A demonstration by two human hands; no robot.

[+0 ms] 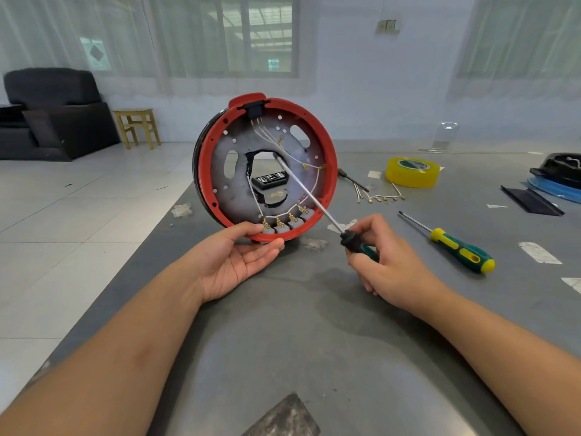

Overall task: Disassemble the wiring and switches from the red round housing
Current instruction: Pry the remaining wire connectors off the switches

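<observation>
Nearest the camera, two bare forearms reach out over a grey table [283, 341], and at their ends the hands share the work. On the person's left, the left hand [239, 262] lies palm up with its fingers straight and loosely together, their tips under the bottom rim of the red housing [328, 171] and the thumb touching that rim near the switches; it seems to serve as a prop, keeping the housing standing on edge with its open inside facing the person so the parts can be reached. The right hand [386, 265] has its fingers curled round the dark handle of a screwdriver [314, 201], whose long shaft slants up and to the left across the inside, the tip ending near the hole in the grey middle plate, probably on a screw or terminal, though the exact contact is too small to tell. A row of grey switches [284, 226] sits along the bottom of the housing, just above the left fingertips, joined by thin white wires [314, 177] that loop up to a black socket at the top. Farther right, a spare green and yellow screwdriver [459, 250] lies on the table, apart from both hands. Beyond it are loose wires with brass ends [379, 196] and a roll of yellow tape [412, 173].
</observation>
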